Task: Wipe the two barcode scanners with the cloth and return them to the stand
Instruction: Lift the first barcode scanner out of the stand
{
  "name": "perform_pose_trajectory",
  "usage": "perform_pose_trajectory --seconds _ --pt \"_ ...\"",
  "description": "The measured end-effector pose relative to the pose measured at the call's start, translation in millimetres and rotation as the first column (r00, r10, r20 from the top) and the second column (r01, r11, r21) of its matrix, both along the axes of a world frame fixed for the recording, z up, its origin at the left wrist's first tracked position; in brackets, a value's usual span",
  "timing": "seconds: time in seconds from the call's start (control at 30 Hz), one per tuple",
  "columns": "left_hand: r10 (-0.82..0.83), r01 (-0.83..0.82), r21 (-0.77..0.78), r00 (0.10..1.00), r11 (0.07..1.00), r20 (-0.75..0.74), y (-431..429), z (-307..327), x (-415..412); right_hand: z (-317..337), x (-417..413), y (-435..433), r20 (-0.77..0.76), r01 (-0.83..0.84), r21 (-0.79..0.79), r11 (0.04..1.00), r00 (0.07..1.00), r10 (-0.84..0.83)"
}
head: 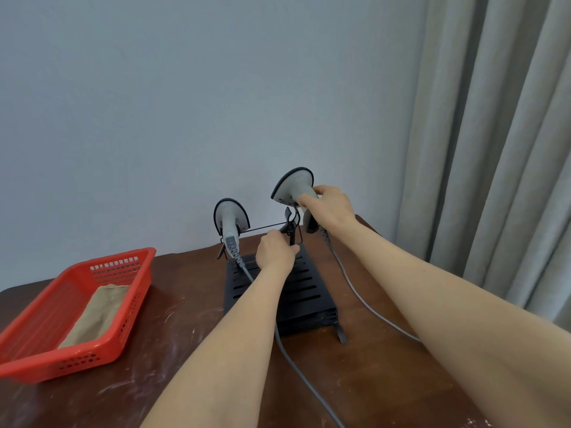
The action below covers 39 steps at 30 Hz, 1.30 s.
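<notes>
A black slotted stand [304, 296] sits on the brown table, with a thin wire bar and hooks at its back. One grey barcode scanner [230, 219] hangs on the bar's left end. My right hand [332, 206] grips the handle of the second grey scanner [292, 185], holding it just above the right hook. My left hand [275, 250] holds the right hook's upright on the stand. A beige cloth [95, 316] lies inside the red basket [123, 338] at the left.
Grey cables [355, 288] trail from both scanners across the table toward me. A grey wall stands right behind the stand, and curtains [494, 149] hang at the right. The table's [185, 319] back edge runs just behind the stand.
</notes>
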State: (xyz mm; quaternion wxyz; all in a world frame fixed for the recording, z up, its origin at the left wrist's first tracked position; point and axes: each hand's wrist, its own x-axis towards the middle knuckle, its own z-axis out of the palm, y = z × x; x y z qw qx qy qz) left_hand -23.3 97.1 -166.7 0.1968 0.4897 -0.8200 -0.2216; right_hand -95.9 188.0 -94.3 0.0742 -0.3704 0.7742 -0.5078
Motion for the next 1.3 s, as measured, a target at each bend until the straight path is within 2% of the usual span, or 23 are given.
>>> perform_pose_trajectory --seconds 0.17,0.6,0.77,0.97,1.1,1.2,1.3 --pt "-0.004 0.004 0.025 1.000 1.000 -0.002 2 3 1 0 2 4 0.071 -0.004 -0.040 0.999 0.997 0.007" --pt "-0.084 0.084 0.006 0.993 0.996 0.084 12 14 10 -1 11 18 0.107 -0.033 -0.116 0.993 0.993 0.046" --pt "-0.102 0.101 0.014 0.993 0.995 0.058 18 23 19 5 17 24 0.117 -0.036 -0.149 0.988 0.992 0.054" --pt "-0.109 0.108 -0.016 0.993 0.994 -0.048 29 45 35 10 28 34 0.119 -0.057 -0.177 0.983 0.990 0.078" --pt "-0.131 0.128 -0.027 0.970 0.991 -0.203 32 62 49 10 34 43 0.151 -0.064 -0.200 0.978 0.984 0.095" --pt "-0.166 0.231 0.133 0.910 0.964 -0.380 35 69 58 8 39 49 0.171 -0.075 -0.200 0.977 0.979 0.110" --pt "-0.142 0.383 0.313 0.799 0.869 -0.585 46 74 74 5 50 59 0.189 -0.117 -0.217 0.969 0.969 0.160"
